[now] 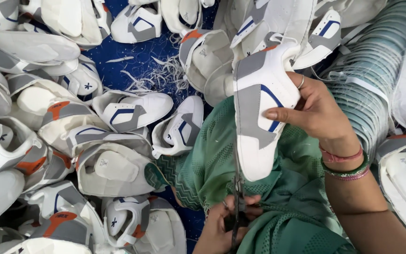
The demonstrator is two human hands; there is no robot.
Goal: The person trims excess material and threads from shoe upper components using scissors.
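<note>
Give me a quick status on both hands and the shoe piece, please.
Right hand grips white-and-grey shoe upper, held up. Left hand holds scissors below it. Loose uppers piled all around.

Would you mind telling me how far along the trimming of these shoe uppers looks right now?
Loose thread clippings lie on the blue floor, so some cutting already looks done. In hand: the right hand holds up a white and grey shoe upper, while the left hand grips dark scissors just below it. Heaps of similar uppers lie around; which are finished cannot be told.
</note>
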